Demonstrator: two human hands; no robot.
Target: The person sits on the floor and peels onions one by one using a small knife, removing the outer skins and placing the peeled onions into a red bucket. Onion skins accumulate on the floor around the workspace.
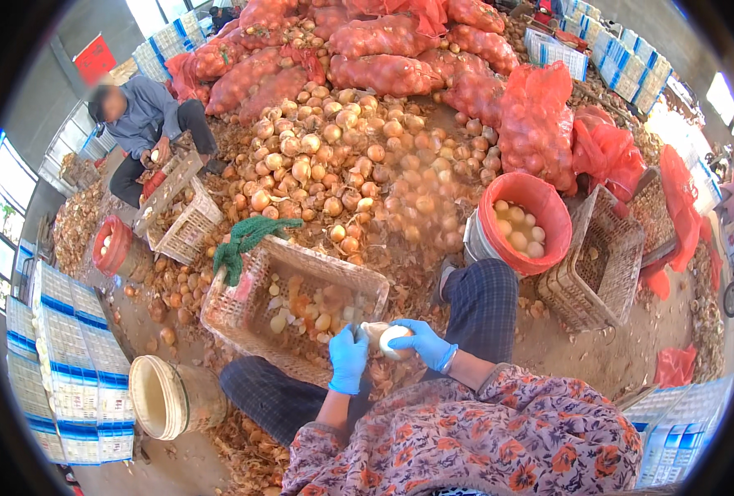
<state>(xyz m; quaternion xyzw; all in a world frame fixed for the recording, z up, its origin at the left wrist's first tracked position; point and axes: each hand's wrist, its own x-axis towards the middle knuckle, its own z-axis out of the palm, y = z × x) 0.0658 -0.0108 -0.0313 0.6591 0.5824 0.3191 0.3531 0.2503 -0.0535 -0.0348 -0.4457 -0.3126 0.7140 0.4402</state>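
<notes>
My right hand, in a blue glove, holds a mostly peeled white onion in front of my knees. My left hand, gloved in the same blue, is closed at the onion's left side. A pale flap of onion skin runs from its fingertips to the onion. Whether a small tool is also in the left hand cannot be made out. Just beyond the hands, a dirty plastic crate holds peeled onions and loose skins. A green mesh cloth is tied over its far left corner.
Unpeeled onions lie heaped ahead, below stacked red mesh sacks. A red-lined bucket of peeled onions stands by my right knee, beside a crate. At left are a white bucket, stacked crates and a seated person.
</notes>
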